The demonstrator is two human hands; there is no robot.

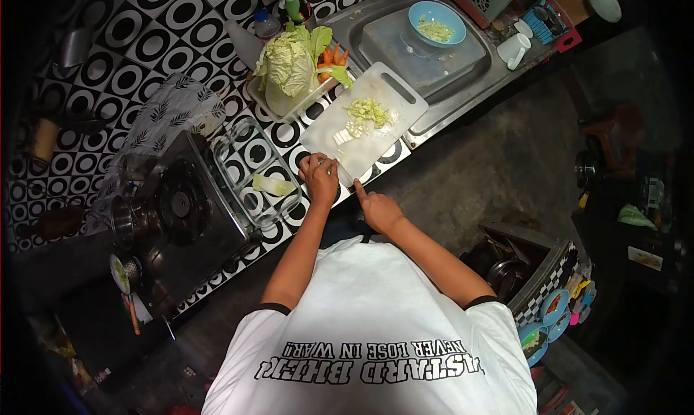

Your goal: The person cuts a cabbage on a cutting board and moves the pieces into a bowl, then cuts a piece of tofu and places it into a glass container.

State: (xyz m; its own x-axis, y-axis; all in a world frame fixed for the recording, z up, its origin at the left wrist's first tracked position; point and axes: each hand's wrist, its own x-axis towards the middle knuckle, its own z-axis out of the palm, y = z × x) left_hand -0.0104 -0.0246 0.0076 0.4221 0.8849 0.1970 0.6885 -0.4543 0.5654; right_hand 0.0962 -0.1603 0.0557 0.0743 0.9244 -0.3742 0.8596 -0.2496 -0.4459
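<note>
A white cutting board (376,149) lies slantwise on the patterned counter, with chopped pale green cabbage (368,116) on it. At the board's near left corner, my left hand (319,178) has its fingers bent and pressed down on a pale piece that is mostly hidden. My right hand (377,207) is closed round a knife (345,174), its index finger stretched towards the blade. The blade lies beside my left fingertips. Left of the board, a glass dish (249,144) holds a cut cabbage piece (273,185).
Behind the board, a container (297,111) holds a whole cabbage (284,68) and carrots (333,57). A blue bowl (437,24) with chopped cabbage stands over the sink (354,26). A stove (189,212) is at the left.
</note>
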